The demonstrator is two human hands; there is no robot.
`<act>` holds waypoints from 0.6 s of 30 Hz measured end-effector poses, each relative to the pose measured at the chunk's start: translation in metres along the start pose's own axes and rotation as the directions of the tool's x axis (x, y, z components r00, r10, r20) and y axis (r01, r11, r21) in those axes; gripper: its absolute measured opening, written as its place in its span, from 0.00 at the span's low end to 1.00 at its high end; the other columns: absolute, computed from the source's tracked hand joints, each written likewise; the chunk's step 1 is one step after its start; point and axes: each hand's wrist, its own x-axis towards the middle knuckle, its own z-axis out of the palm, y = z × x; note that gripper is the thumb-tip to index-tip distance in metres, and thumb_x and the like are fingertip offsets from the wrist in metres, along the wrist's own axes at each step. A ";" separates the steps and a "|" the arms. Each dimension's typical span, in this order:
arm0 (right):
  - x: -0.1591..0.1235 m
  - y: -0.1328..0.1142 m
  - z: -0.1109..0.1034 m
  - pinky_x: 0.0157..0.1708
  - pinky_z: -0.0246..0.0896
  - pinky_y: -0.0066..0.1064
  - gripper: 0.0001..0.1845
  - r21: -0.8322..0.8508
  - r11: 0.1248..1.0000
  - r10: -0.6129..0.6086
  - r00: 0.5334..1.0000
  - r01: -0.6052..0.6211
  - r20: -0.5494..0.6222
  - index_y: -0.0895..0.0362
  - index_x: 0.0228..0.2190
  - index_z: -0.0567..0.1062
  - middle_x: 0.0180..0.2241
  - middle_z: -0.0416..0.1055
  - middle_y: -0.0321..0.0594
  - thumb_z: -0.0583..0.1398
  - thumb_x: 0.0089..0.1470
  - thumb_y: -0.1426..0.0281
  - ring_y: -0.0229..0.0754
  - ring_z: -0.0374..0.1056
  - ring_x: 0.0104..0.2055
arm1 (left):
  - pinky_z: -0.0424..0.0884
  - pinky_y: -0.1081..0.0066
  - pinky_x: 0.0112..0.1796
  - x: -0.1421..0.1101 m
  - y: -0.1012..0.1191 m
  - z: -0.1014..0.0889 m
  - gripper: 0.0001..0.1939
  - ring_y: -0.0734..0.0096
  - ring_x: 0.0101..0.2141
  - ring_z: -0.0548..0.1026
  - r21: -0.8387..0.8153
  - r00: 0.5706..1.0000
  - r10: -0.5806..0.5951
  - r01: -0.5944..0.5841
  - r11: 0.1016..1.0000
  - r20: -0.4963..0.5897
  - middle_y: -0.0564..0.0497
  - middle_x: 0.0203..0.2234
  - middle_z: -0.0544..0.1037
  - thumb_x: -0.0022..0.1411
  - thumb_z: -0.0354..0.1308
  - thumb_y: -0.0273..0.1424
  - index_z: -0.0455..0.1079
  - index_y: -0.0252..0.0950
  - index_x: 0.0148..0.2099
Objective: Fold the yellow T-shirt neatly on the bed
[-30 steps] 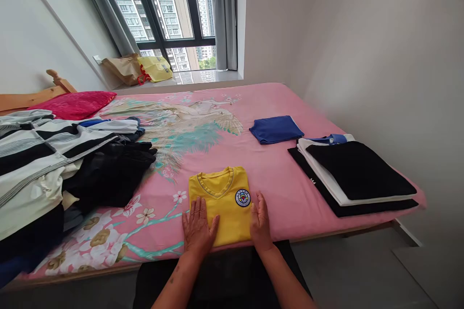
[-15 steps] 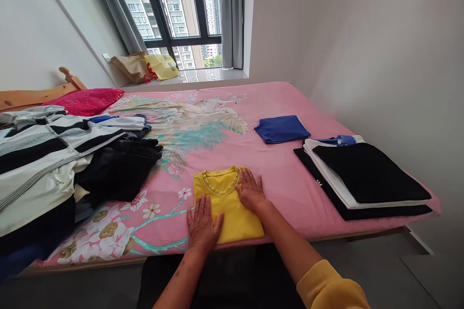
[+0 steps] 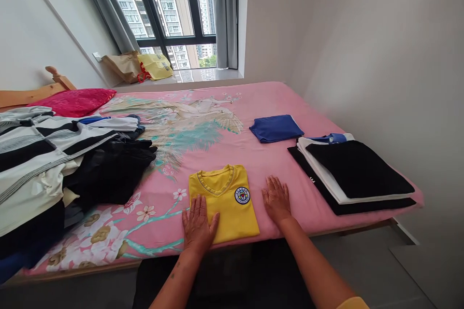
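A folded yellow shirt (image 3: 226,199) with a round crest lies near the front edge of the pink flowered bedsheet (image 3: 217,125). My left hand (image 3: 197,224) rests flat on the shirt's lower left corner, fingers spread, holding nothing. My right hand (image 3: 277,199) lies flat and open on the sheet just right of the shirt, apart from it.
A heap of striped and black clothes (image 3: 54,164) covers the bed's left side. A folded blue garment (image 3: 275,128) and a stack of folded black and white clothes (image 3: 353,174) lie at the right. A red pillow (image 3: 74,101) sits by the headboard; bags (image 3: 139,67) stand on the windowsill.
My right hand slid off the top of the yellow shirt to the right and now lies on the sheet, uncovering the crest. My left hand stayed on the shirt's corner.
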 end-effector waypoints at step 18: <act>-0.011 -0.045 -0.020 0.60 0.39 0.43 0.26 0.288 0.949 0.114 0.992 -0.126 0.060 0.60 0.56 0.61 0.59 0.58 0.47 0.43 0.60 0.65 0.43 0.49 0.62 | 0.36 0.51 0.60 -0.001 0.002 -0.006 0.36 0.59 0.64 0.45 0.016 0.998 -0.019 0.018 1.000 0.058 0.42 0.65 0.48 0.62 0.41 0.45 0.46 0.29 0.66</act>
